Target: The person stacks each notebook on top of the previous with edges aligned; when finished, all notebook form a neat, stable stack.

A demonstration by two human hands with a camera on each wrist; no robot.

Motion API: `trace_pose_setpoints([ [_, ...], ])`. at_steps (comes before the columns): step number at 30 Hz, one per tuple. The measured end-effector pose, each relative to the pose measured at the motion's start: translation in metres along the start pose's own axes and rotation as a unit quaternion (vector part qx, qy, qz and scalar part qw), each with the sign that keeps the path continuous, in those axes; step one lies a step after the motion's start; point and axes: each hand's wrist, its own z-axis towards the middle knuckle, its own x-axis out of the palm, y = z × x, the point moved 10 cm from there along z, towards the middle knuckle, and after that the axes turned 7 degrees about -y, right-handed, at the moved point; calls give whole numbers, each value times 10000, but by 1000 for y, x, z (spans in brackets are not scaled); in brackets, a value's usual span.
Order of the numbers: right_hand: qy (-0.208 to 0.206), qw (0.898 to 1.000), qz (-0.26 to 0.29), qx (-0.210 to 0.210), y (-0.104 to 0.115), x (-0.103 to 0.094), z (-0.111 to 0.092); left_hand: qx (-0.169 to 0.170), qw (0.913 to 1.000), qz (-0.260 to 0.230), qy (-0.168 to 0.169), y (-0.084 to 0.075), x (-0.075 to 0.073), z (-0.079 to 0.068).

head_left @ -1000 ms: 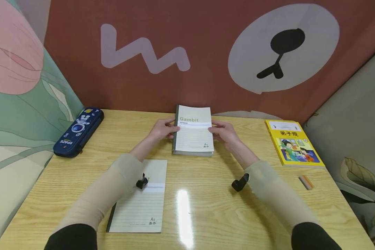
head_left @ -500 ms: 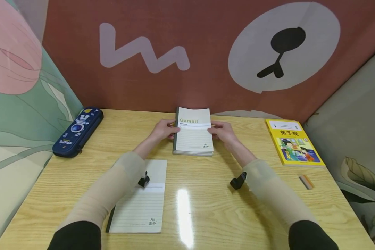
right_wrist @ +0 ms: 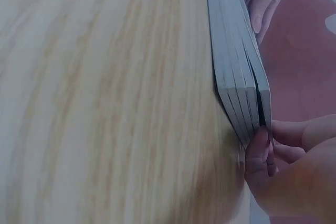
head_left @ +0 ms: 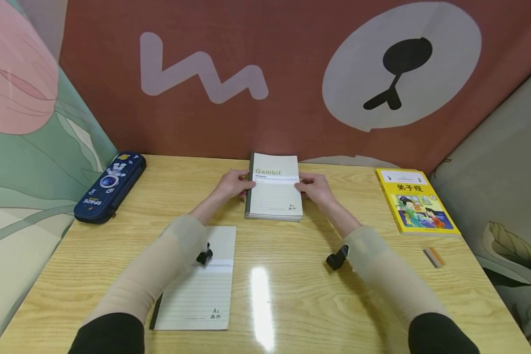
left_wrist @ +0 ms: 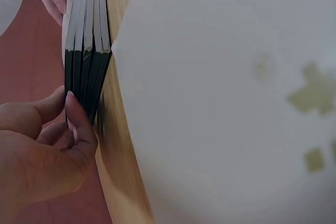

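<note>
1. Several notebooks (head_left: 274, 199) lie flat in 1 stack on the wooden table (head_left: 309, 300), at the middle of its back side. The top cover is pale, with the word "Gambit", and the dark spines are on the left side. The stack is very near the reddish wall (head_left: 292, 113); whether it touches, I cannot tell.

2. The left hand (head_left: 232, 183) grips the spine side of the stack, with the thumb at the top cover's edge and other fingers curled at the side.

3. The right hand (head_left: 317, 188) holds the opposite side in a similar way. In the right wrist view, a narrow dark gap is seen under the top notebook, close to the fingers. How many notebooks are between the fingers, I cannot tell.

4. Nearer to the person, 1 single notebook (head_left: 199, 300) lies flat, partly covered by the left forearm.

5. On each wrist there is 1 small black device (head_left: 338, 258), next to the light sleeve (head_left: 394, 275).

6. At the far left lies a dark blue pencil case (head_left: 110, 187) with an astronaut picture.

7. At the far right lies a yellow book (head_left: 418, 201), and just in front of it are small grey and orange sticks (head_left: 433, 257).
</note>
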Motion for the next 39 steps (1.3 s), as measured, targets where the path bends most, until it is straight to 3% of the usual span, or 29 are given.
trace_pose_setpoints([
  [10, -57, 9993, -230, -301, -1, 1, 3, 97, 9999, 69, 46, -1, 3, -1],
  [25, -162, 9977, -508, -414, 1, 1, 0, 271, 9994, 203, 34, -5, 4, -6],
  [32, -173, 9985, -425, -311, -1, -1, -1, 315, 9988, 376, -27, -3, 6, -5],
  [39, -119, 9996, -229, -95, -3, -4, -4, 277, 9993, 171, -170, 1, -1, -6],
])
